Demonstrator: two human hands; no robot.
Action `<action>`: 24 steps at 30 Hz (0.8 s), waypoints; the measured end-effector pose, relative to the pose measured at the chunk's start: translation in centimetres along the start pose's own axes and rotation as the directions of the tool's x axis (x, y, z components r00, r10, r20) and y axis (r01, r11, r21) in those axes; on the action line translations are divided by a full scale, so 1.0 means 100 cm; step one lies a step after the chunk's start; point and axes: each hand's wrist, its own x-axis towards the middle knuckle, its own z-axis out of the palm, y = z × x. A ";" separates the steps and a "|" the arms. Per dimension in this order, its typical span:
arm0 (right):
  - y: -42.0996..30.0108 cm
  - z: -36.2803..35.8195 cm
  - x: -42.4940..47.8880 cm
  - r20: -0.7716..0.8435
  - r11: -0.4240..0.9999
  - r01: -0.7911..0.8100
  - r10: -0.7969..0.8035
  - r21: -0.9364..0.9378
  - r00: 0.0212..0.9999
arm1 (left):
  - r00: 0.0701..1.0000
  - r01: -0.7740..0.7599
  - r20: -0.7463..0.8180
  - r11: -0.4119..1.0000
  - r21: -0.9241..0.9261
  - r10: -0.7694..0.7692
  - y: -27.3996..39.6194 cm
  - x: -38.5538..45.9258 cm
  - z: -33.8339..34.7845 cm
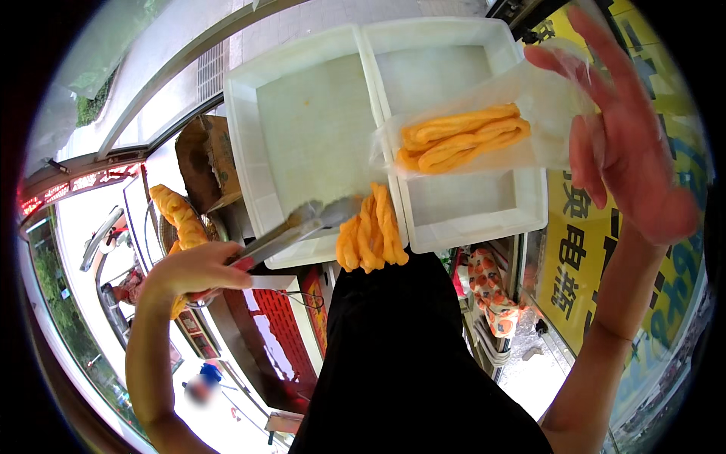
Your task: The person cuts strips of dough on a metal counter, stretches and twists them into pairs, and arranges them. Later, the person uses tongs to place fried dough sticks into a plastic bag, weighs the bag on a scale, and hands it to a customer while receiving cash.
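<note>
My left hand (207, 269) grips metal tongs (295, 230). Their tips meet a folded, twisted strand of golden fried dough (371, 235) over the near rim of a white plastic tray (247, 170); whether the jaws clamp it is hard to tell. My right hand (629, 136), blurred and with fingers spread, has the mouth of a clear plastic bag (550, 113) stretched on its fingers. Inside the bag lies another folded dough twist (462, 139), above a second white tray (476, 235).
On the left, more fried dough (181, 218) rests on a wire basket (212, 227) beside a cardboard box (207, 159). A yellow sign (567, 249) with writing lines the right side. A patterned cloth (493, 289) hangs below the trays. A person (201, 389) is far off at lower left.
</note>
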 end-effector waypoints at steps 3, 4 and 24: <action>-0.004 0.006 0.007 -0.019 0.997 0.014 -0.016 -0.079 1.000 | 0.984 0.045 0.172 0.998 -0.046 -0.036 -0.026 0.060 0.011; -0.004 0.006 0.009 -0.017 0.996 0.039 -0.040 -0.077 0.999 | 0.979 0.065 0.197 0.997 -0.034 -0.057 -0.026 0.075 0.012; 0.041 -0.012 0.045 0.264 0.847 0.386 -0.492 0.367 0.829 | 0.999 -0.033 0.024 0.973 0.227 0.029 -0.062 -0.041 -0.012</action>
